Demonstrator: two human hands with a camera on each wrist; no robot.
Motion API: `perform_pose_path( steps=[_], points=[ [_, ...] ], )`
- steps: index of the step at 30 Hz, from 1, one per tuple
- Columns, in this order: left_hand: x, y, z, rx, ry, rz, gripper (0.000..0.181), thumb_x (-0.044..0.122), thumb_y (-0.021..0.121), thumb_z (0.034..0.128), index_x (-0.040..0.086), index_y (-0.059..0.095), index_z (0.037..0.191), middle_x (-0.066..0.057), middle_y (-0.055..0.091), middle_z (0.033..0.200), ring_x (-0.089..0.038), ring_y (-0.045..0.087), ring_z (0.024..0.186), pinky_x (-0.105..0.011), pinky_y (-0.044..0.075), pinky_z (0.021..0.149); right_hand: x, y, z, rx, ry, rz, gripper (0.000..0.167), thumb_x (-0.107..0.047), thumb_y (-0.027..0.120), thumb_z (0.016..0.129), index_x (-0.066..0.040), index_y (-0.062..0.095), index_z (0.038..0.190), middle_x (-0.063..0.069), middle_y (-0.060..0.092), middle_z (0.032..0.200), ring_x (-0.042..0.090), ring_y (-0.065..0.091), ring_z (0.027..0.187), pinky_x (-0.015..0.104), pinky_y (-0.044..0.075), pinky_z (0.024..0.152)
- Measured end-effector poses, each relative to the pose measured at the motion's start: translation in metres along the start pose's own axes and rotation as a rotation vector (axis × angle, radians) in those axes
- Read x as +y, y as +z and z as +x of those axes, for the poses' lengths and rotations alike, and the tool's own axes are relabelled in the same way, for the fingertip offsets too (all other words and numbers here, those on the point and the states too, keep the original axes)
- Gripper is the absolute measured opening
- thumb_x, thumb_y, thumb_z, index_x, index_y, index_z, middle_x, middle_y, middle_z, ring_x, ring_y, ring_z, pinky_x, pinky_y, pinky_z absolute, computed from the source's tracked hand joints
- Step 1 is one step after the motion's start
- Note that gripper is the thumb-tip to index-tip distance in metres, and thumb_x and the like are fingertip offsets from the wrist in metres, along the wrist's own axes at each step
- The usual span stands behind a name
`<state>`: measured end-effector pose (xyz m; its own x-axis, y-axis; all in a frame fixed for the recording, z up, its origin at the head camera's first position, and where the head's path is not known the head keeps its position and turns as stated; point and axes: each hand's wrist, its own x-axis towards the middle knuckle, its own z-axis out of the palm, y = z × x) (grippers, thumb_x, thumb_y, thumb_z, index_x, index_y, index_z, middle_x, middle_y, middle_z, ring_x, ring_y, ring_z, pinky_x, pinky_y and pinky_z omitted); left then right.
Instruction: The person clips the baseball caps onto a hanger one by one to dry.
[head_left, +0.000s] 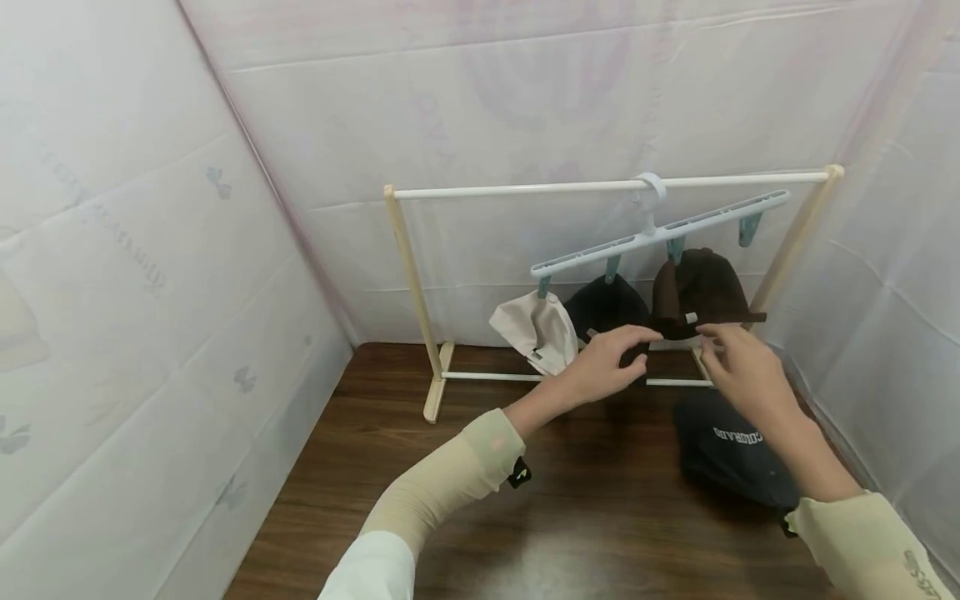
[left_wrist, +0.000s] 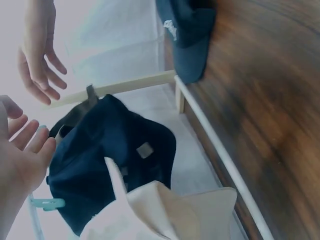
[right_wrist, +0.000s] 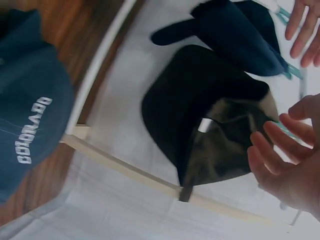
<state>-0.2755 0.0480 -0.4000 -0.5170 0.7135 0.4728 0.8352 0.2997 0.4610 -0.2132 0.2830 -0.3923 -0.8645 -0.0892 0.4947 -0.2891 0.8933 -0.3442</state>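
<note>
A pale blue clip hanger (head_left: 637, 244) hangs tilted, its right end higher. Clipped to it are a cream cap (head_left: 540, 329), a dark navy cap (head_left: 603, 304) and a dark brown cap (head_left: 708, 287). My left hand (head_left: 607, 362) is in front of the navy cap with loosely bent fingers, holding nothing. Just below the brown cap, my right hand (head_left: 750, 375) is likewise relaxed around nothing; the right wrist view shows its spread fingers (right_wrist: 282, 145) beside that cap's opening. A dark cap lettered COLORADO (head_left: 723, 446) lies on the table, partly hidden by my right arm.
A rack with a white top bar (head_left: 510, 190) and wooden legs (head_left: 412, 283) carries the hanger. One green clip (head_left: 748, 228) at the hanger's right end holds nothing. The dark wooden table (head_left: 360, 467) is bordered by white sheet walls (head_left: 180, 317).
</note>
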Motion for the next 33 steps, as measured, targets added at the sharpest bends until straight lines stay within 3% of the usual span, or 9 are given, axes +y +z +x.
perform_pose_path(
  steps=[3,8,11,13,17,22,33],
  points=[
    [-0.012,0.002,-0.012,-0.054,0.082,0.032,0.039,0.013,0.053,0.1044,0.01,0.056,0.143,-0.005,0.056,0.145,-0.01,0.059,0.121,-0.009,0.041,0.097,-0.008,0.014,-0.012,-0.006,0.03,-0.036,0.03,-0.009,0.055,0.102,0.003,0.061,0.129,0.029,0.063,0.119,0.044,0.063,0.097,0.06,0.05,0.071],
    [-0.01,0.013,-0.025,-0.113,0.11,0.128,0.039,0.015,0.053,0.1046,0.01,0.056,0.143,-0.003,0.054,0.147,-0.009,0.052,0.132,-0.01,0.036,0.106,0.0,0.027,-0.025,-0.052,0.011,-0.03,0.029,-0.008,0.057,0.101,0.003,0.061,0.128,0.03,0.061,0.125,0.047,0.061,0.104,0.064,0.049,0.079],
    [-0.01,0.021,-0.031,-0.149,0.119,0.167,0.039,0.017,0.052,0.1054,0.01,0.056,0.143,-0.003,0.053,0.147,-0.01,0.049,0.136,-0.012,0.034,0.11,0.007,0.033,-0.033,-0.073,0.005,-0.021,0.029,-0.007,0.059,0.1,0.002,0.062,0.128,0.03,0.06,0.126,0.047,0.061,0.104,0.063,0.05,0.076],
    [-0.011,0.027,-0.035,-0.167,0.121,0.194,0.039,0.019,0.051,0.1057,0.011,0.056,0.144,-0.002,0.053,0.148,-0.01,0.049,0.136,-0.012,0.033,0.111,0.012,0.036,-0.04,-0.077,-0.005,-0.019,0.029,-0.007,0.061,0.099,0.002,0.062,0.127,0.028,0.062,0.122,0.042,0.062,0.096,0.058,0.051,0.071],
    [-0.011,0.038,-0.041,-0.178,0.154,0.281,0.039,0.022,0.053,0.1052,0.012,0.057,0.143,-0.002,0.054,0.147,-0.011,0.049,0.136,-0.014,0.031,0.114,0.023,0.045,-0.052,-0.087,-0.052,-0.031,0.029,-0.006,0.065,0.097,0.001,0.063,0.125,0.027,0.065,0.118,0.044,0.062,0.097,0.059,0.052,0.071],
    [-0.003,0.053,-0.044,-0.171,0.195,0.376,0.039,0.024,0.056,0.1038,0.011,0.06,0.14,-0.003,0.057,0.144,-0.012,0.052,0.133,-0.015,0.033,0.113,0.042,0.05,-0.067,-0.104,-0.117,-0.032,0.031,-0.005,0.07,0.093,0.001,0.064,0.122,0.027,0.066,0.118,0.049,0.061,0.105,0.064,0.052,0.077],
    [0.019,0.094,-0.042,-0.236,0.174,0.536,0.04,0.029,0.058,0.103,0.012,0.061,0.139,-0.001,0.06,0.141,-0.012,0.054,0.13,-0.017,0.033,0.114,0.094,0.04,-0.091,-0.248,-0.155,-0.002,0.036,-0.013,0.073,0.094,0.0,0.063,0.126,0.026,0.062,0.125,0.051,0.056,0.112,0.068,0.047,0.085]
  ],
)
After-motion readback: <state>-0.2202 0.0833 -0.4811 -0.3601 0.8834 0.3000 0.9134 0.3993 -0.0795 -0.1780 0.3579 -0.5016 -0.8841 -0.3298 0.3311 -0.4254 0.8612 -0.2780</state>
